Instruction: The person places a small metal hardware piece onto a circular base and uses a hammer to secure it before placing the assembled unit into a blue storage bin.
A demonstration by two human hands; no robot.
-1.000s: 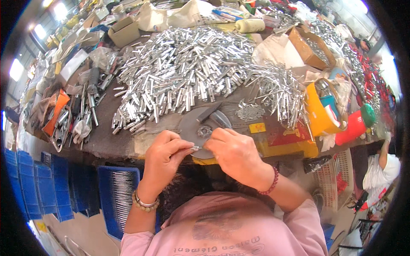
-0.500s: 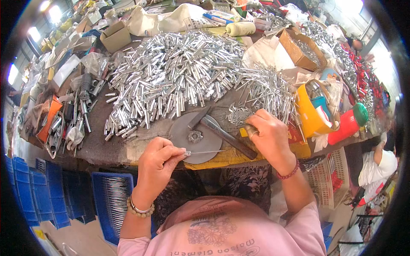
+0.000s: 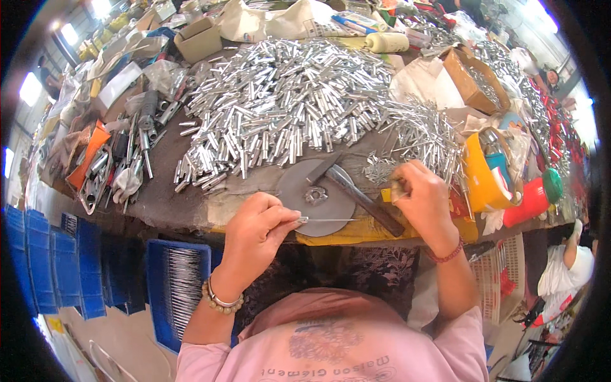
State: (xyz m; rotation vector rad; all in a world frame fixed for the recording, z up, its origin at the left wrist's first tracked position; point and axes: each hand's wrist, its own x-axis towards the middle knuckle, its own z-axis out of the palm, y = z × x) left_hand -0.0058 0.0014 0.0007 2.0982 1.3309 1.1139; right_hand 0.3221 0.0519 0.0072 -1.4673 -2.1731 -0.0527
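Observation:
Near the table's front edge, my left hand (image 3: 259, 226) pinches a thin metal rod (image 3: 334, 220) by a small silver fitting at its left end. The rod points right, over the lower part of a round grey plate (image 3: 293, 181). A nut-like metal piece (image 3: 315, 195) sits mid-plate. Across the plate's right side lies a hammer (image 3: 366, 200). My right hand (image 3: 425, 197) is closed at the fingertips, beside a small yellow piece (image 3: 386, 195) and loose small pins (image 3: 378, 169); whatever those fingers hold is hidden.
Short silver tubes (image 3: 286, 95) form a big heap behind the plate, with thin rods (image 3: 425, 127) piled to its right. A yellow container (image 3: 480, 178) and a red bottle (image 3: 525, 204) stand at right. Below left, a blue bin (image 3: 153, 280) holds rods. Another person (image 3: 566, 274) is at far right.
The whole scene has shifted right in the picture. My left hand still holds the rod over the plate; my right hand's fingers have drawn together by the pins.

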